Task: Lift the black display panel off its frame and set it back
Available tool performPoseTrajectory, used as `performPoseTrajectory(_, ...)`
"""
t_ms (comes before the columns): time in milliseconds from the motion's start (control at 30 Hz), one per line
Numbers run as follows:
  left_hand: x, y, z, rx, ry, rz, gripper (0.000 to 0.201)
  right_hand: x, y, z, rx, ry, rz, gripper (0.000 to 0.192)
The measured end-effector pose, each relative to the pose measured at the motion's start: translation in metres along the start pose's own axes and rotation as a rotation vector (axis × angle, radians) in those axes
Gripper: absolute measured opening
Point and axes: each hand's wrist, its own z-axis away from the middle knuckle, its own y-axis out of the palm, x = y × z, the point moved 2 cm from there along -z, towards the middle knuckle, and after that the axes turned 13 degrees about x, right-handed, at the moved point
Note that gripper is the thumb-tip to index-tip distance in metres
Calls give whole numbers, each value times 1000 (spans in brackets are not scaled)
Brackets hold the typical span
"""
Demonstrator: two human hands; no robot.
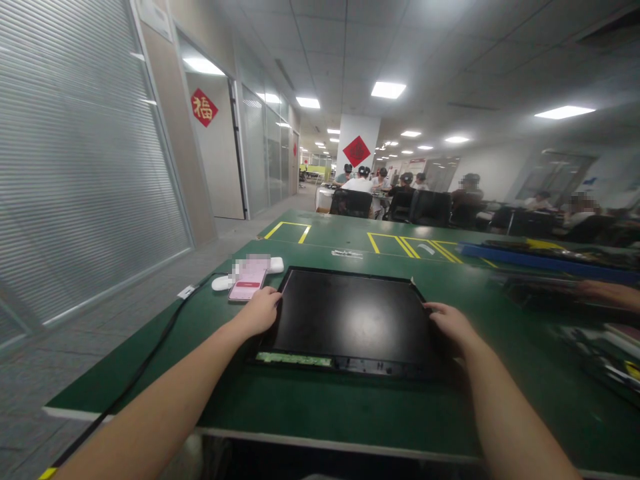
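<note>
A black display panel (350,313) lies before me on the green table, its dark screen facing up and reflecting a bright patch of light. Along its near edge runs an exposed green circuit board strip (293,359). My left hand (261,311) is closed on the panel's left edge, near the upper corner. At the right edge, my right hand (450,321) grips the frame, fingers on the rim; its underside is hidden. A smartphone with a pink screen (249,280) lies just beyond my left hand.
White rounded objects (223,283) flank the phone. A black cable (165,340) crosses the table's left side. Yellow tape outlines (410,247) mark the far table (320,233). A blue tray (545,263) and another person's hand (607,292) are at right. Several people sit in the background.
</note>
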Motion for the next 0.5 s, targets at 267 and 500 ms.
performPoseTrajectory(267,1,-1,0,65,-10,57,46,8,-1,2,-3,31,139,49)
performPoseTrajectory(500,0,0,3,42,22,85,46,4,2,0,12,-17,155,48)
